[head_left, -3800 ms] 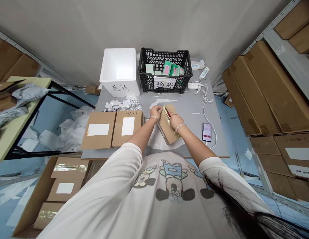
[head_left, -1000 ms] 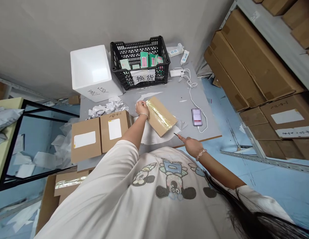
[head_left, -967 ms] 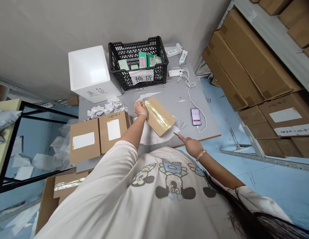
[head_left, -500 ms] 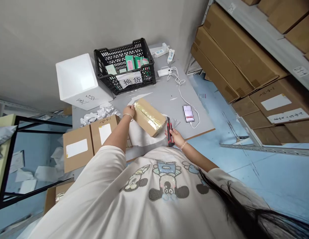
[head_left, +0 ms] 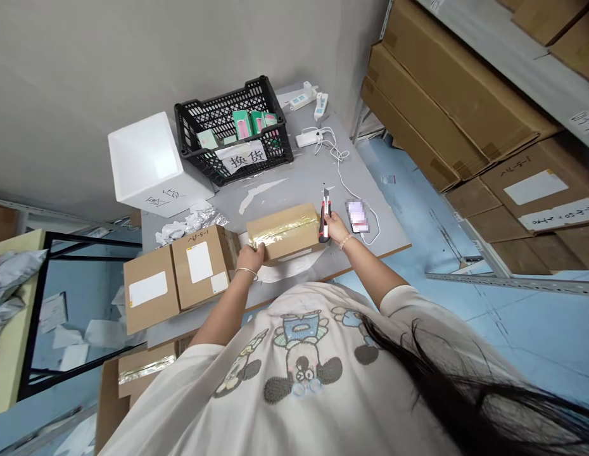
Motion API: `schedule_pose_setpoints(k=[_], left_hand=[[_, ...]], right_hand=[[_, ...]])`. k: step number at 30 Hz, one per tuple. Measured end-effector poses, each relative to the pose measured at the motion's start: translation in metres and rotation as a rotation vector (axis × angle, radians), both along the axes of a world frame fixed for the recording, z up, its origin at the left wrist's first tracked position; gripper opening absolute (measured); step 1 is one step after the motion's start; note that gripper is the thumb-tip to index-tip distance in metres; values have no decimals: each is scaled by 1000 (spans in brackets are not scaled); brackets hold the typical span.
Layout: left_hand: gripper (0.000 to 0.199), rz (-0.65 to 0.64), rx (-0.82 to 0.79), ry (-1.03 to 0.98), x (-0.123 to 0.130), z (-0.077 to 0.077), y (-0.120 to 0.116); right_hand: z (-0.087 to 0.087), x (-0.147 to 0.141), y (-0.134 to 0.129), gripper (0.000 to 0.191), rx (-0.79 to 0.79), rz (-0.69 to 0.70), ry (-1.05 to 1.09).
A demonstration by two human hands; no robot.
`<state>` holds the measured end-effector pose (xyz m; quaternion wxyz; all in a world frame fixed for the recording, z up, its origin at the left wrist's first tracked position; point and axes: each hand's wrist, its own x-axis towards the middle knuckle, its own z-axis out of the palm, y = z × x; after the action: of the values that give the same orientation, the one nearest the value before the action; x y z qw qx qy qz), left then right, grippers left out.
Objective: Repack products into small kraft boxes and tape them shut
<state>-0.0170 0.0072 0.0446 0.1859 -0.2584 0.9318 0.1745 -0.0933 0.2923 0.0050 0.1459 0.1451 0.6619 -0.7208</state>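
Note:
A brown cardboard box point(head_left: 285, 233) with shiny clear tape along its top lies on the grey table point(head_left: 304, 180) in front of me. My left hand point(head_left: 251, 256) grips its left end, the thumb on the tape. In my right hand point(head_left: 336, 229) is a red and black utility knife point(head_left: 325, 215), held upright at the box's right end, its blade pointing away from me. A white sheet lies partly under the box. To the right of the knife is a phone point(head_left: 358, 216) with a white cable.
Two labelled boxes point(head_left: 199, 265) stand left of my left hand. Behind them are crumpled wrapping point(head_left: 192, 221), a white foam box point(head_left: 145, 164) and a black crate point(head_left: 235, 133) holding green packs. Power strips point(head_left: 308, 138) lie at the back; shelves of boxes point(head_left: 446, 95) stand right.
The taped box has turned so its length runs across the table. My left hand has moved nearer to me along with its end. The knife has moved up, its blade now showing.

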Motion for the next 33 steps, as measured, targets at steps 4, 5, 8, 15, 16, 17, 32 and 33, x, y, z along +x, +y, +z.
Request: schedule_pose_setpoints(k=[4, 5, 8, 15, 16, 17, 32, 33], left_hand=[[58, -12, -6, -124, 15, 3, 6], [62, -8, -50, -113, 15, 6, 8], [78, -32, -300, 66, 12, 16, 22], [119, -700, -150, 130, -25, 21, 96], [127, -751, -138, 110, -32, 19, 106], [134, -783, -140, 92, -40, 17, 115], [151, -889, -156, 104, -69, 17, 134], [150, -892, -151, 119, -68, 17, 134]], right_hand=[[1, -1, 1, 11, -208, -66, -92], [2, 2, 1, 9, -249, -78, -103], [3, 13, 6, 9, -332, -145, -147], [-1, 44, 36, 6, -234, -84, -320], [-1, 48, 40, 5, -220, -42, -330], [-2, 51, 44, 3, -206, 2, -338], [3, 44, 73, 26, 23, 285, -262], [3, 42, 72, 26, 39, 291, -239]])
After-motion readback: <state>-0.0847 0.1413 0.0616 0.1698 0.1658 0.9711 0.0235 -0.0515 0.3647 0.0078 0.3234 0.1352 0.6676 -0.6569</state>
